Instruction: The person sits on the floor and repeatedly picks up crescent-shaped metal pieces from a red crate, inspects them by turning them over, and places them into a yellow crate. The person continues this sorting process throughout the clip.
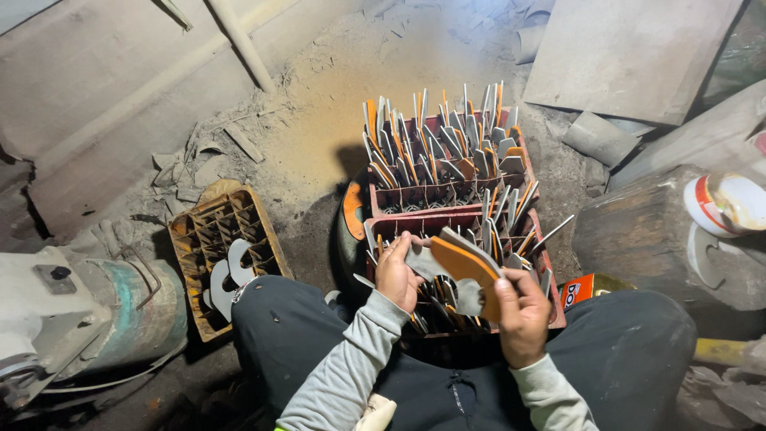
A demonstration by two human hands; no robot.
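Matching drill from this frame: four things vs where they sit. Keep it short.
Things:
1. red crate
2. brown crate
3. orange-faced blade
4. white bowl

Places:
A. on the block at the far right
B. held between both hands
C. straight ahead, packed with upright blades
D. on the floor by the left knee, nearly empty

Pairs: 1-C, 2-D, 3-B, 4-A. The left hand and right hand each grip one end of the blade.

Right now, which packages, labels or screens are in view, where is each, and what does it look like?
Small box: right of the red crate, by the person's right knee; orange-red with a dark-and-white printed panel, partly hidden.
Round white container: far right on a wooden block; red band around it.
No screens or signs visible.
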